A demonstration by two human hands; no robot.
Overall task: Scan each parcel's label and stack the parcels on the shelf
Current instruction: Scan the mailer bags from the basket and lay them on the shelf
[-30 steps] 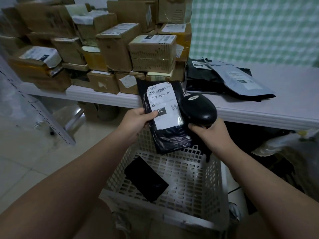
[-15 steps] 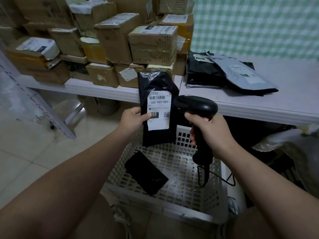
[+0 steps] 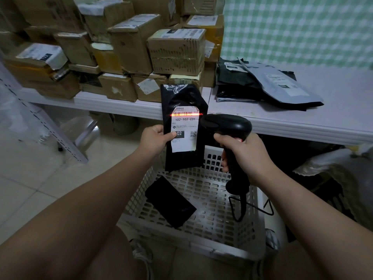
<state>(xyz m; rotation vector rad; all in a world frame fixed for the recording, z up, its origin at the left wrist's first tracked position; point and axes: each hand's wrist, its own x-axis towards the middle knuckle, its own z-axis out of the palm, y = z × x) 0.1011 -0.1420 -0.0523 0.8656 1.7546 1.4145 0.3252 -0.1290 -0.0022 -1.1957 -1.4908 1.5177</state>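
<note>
Left grip (image 3: 154, 138): we pinched the parcel (image 3: 182, 96) at its left edge, thumb on the label (image 3: 184, 128), so it stood upright with the barcode uncovered.
Right grip (image 3: 246, 156): we curled our fingers round the scanner (image 3: 226, 124) handle, with its head just beside the label and aimed at the barcode.
Parcel: held in the air above the basket (image 3: 201, 245), before the table (image 3: 302, 122) edge, not yet stacked.
Change: a red line (image 3: 186, 114) crossed the barcode, where half a second earlier there had been none.

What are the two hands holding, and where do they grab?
Left hand pinches the black parcel at its left edge; right hand grips the scanner by its handle.
</note>
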